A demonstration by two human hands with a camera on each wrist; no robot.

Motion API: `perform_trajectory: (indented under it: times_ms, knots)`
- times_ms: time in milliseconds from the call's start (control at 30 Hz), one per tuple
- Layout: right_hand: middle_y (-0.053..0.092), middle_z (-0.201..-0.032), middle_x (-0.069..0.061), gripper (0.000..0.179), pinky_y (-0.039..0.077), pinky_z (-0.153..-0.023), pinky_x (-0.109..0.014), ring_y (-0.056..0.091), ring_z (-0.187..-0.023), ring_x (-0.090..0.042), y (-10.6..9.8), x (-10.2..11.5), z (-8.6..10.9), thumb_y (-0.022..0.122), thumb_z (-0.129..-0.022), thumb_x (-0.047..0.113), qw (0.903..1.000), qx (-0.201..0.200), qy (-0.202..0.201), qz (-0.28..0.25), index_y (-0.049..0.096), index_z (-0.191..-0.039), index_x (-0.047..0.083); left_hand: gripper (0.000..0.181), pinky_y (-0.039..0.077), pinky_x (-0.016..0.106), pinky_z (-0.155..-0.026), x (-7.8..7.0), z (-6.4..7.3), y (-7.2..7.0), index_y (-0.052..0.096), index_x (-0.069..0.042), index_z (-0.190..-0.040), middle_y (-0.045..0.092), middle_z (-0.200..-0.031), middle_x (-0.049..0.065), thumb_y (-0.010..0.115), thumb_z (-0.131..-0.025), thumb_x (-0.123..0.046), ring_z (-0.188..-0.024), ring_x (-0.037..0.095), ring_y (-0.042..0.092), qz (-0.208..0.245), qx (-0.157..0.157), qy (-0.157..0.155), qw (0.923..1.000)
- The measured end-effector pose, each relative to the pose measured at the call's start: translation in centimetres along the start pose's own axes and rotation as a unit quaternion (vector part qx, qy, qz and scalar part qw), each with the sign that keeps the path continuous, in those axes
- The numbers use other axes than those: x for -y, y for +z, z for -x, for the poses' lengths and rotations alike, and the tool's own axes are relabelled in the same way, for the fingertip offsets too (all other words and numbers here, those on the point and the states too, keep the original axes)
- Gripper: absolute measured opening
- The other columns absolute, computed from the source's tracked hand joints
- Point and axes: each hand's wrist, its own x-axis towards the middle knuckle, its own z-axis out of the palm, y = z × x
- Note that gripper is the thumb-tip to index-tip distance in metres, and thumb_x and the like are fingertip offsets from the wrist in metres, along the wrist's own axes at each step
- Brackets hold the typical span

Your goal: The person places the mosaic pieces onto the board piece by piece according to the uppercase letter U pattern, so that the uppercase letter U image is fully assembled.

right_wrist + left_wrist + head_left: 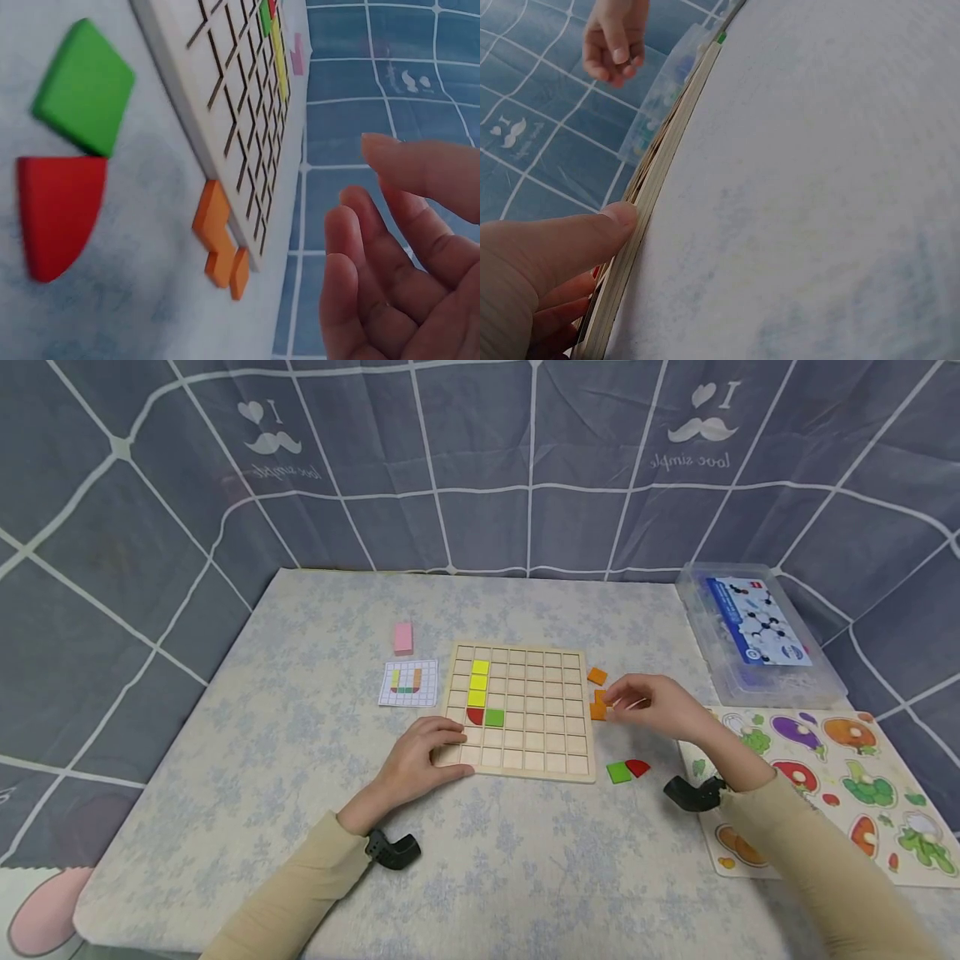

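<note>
- The wooden board lies flat on the table in front of the person.
- The left hand holds the board's near left corner. Its thumb is on the edge and its fingers curl over the top, maybe so the board won't slide.
- The right hand hangs just past the board's right side. Its thumb and fingers are apart, and I see nothing in them.
- Orange pieces sit right beside the board, under that hand, so I guess they are easy to grab.
- A green square and a red rounded piece touch each other near the board's near right corner, perhaps as spares in easy reach.
- On the board, yellow squares make a line, with a red corner piece and a green piece at its near end.
- A picture card lies left of the board, probably there to look at, because its colours make a similar shape.
</note>
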Motion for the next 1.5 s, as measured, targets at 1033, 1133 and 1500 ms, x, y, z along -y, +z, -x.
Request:
perform_trajectory:
  times_ms: [1033, 1133, 1500]
  knots:
    - [0.063, -0.082, -0.001, 0.029, 0.047, -0.058, -0.029, 0.057, -0.071, -0.017, 2.5, -2.8, 3.3, 0.076, -0.077, 0.011, 0.9964, 0.081, 0.018, -0.019, 0.065, -0.103, 0.004, 0.045, 0.042, 0.039, -0.096, 0.0, 0.0, 0.1, 0.069, -0.003, -0.107, 0.061, -0.114, 0.008, 0.082, -0.072, -0.029, -0.112, 0.025, 0.051, 0.003, 0.0, -0.008, 1.0]
    - [0.062, -0.082, -0.002, 0.029, 0.047, -0.059, -0.029, 0.056, -0.071, -0.018, 2.7, -2.9, 3.2, 0.076, -0.076, 0.009, 0.9962, 0.083, 0.02, -0.016, 0.065, -0.102, 0.004, 0.045, 0.041, 0.039, -0.097, 0.0, 0.0, 0.0, 0.069, -0.003, -0.107, 0.061, -0.114, 0.008, 0.082, -0.072, -0.029, -0.113, 0.025, 0.051, 0.006, 0.0, -0.012, 0.9999]
    - [0.062, -0.085, -0.002, 0.029, 0.047, -0.06, -0.029, 0.055, -0.074, -0.018, 2.9, -2.9, 3.2, 0.077, -0.075, 0.008, 0.996, 0.084, 0.021, -0.021, 0.065, -0.101, 0.005, 0.044, 0.042, 0.04, -0.096, 0.2, 0.0, 0.2, 0.069, -0.003, -0.106, 0.061, -0.113, 0.008, 0.082, -0.073, -0.028, -0.112, 0.025, 0.051, 0.009, -0.003, -0.004, 1.0]
